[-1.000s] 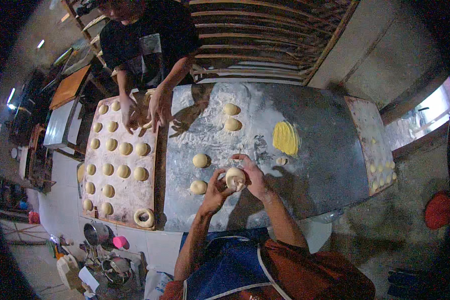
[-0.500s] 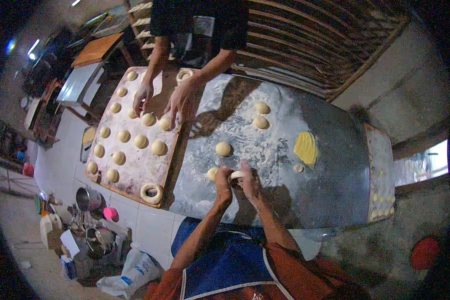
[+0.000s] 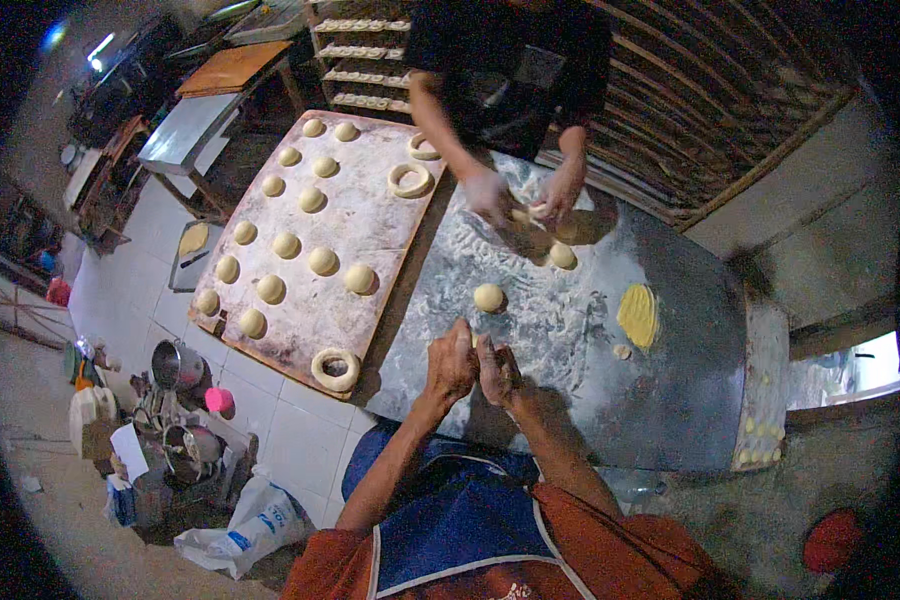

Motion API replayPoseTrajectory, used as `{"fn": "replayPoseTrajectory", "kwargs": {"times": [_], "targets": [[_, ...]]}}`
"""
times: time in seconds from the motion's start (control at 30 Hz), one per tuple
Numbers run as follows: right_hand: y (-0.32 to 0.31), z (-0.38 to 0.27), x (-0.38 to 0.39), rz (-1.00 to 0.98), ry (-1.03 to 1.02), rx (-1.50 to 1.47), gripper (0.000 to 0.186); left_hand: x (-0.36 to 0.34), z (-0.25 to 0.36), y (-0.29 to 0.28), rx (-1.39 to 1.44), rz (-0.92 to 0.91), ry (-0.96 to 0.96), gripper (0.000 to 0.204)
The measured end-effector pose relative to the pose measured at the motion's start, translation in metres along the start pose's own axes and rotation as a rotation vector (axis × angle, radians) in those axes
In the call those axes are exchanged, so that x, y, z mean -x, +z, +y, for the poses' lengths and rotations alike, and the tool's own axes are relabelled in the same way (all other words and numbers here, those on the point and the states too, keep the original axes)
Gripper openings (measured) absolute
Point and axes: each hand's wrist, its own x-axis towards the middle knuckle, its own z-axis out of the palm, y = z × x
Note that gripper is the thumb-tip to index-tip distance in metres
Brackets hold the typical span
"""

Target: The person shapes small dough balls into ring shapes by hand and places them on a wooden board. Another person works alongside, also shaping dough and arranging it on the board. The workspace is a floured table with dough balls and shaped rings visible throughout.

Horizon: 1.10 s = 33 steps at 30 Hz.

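My left hand (image 3: 452, 364) and my right hand (image 3: 498, 372) are close together just over the near part of the floured metal table (image 3: 650, 420). Both are closed around a dough ring, and only a pale bit of the dough (image 3: 474, 341) shows between the thumbs. Just beyond my fingertips sits a round dough ball (image 3: 489, 297). Across the table a co-worker's hands (image 3: 560, 192) handle dough, slightly blurred, with another dough ball (image 3: 562, 256) close by.
To the left, a floured wooden board (image 3: 305, 310) carries rows of dough balls and a few dough rings (image 3: 335, 369). Yellow paste (image 3: 637, 316) and a small dough scrap (image 3: 622, 352) lie to the right. Pots (image 3: 177, 366) and a white plastic bag (image 3: 255, 535) are at lower left.
The view has shifted. My hands have drawn closer together, covering most of the dough ring. The co-worker's hands have moved from the board to dough on the table.
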Motion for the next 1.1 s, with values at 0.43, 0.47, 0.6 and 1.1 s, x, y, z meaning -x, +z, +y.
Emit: {"fn": "replayPoseTrajectory", "kwargs": {"times": [0.43,0.47,0.6,1.1], "targets": [[0.034,-0.041,0.001,0.14,-0.457,0.045,0.064,0.007,-0.032,-0.043,0.745,0.109,-0.442,0.02],[0.033,-0.042,-0.001,0.085,-0.434,0.088,0.067,0.005,-0.037,-0.051,0.563,0.048,-0.34,0.021],[0.051,-0.071,0.0,0.15,-0.544,0.258,0.066,-0.002,-0.038,-0.074,0.41,0.04,-0.087,0.025],[0.113,-0.11,-0.03,-0.051,-0.351,-0.031,0.059,-0.01,-0.069,-0.144,0.748,0.206,-0.538,0.03]]}}
